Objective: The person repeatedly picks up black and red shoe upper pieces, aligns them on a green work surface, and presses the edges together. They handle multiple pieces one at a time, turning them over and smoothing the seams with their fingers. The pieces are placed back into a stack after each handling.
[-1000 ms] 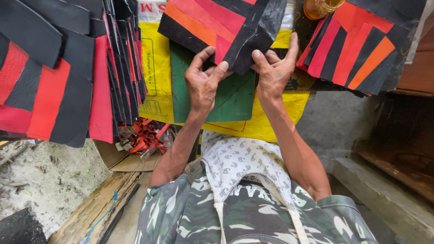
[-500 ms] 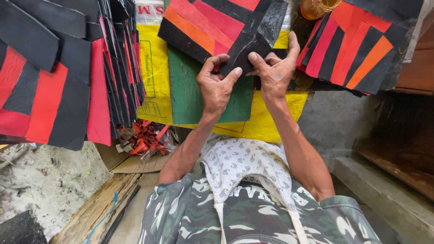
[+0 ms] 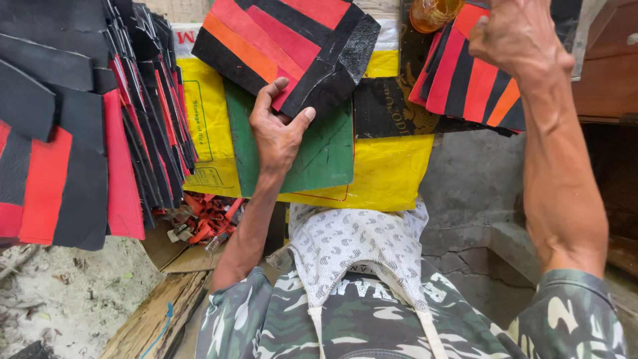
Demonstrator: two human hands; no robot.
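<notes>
Nearest cam: camo shirt (image 3: 372,326) and patterned cloth (image 3: 352,246) hanging at the chest. Below left, wooden plank (image 3: 156,319) on the ground, cardboard box w/ red straps (image 3: 209,219) just past it.

Left hand (image 3: 279,133) sits on the green mat (image 3: 325,156), fingers (image 3: 269,93) clamped on the lower edge of the striped panel (image 3: 286,43), thumb on top, other fingers curled round the edge. Panel = black/red/orange strips joined, lying tilted, partly over the mat and the yellow sack (image 3: 385,169) that covers the worktop. Mat lies flat on the sack.

Right hand (image 3: 518,36) is up high at right, well apart from the panel, over a second striped stack (image 3: 472,83). Seen from the back, fingers curled together; can't tell if anything's in them.

Far left: big stack of black/red panels (image 3: 86,126), fanned on edge, overhanging the worktop. Top centre-right: amber glass jar (image 3: 435,12), just beside the right-side stack. Wooden furniture (image 3: 608,73) at far right.
</notes>
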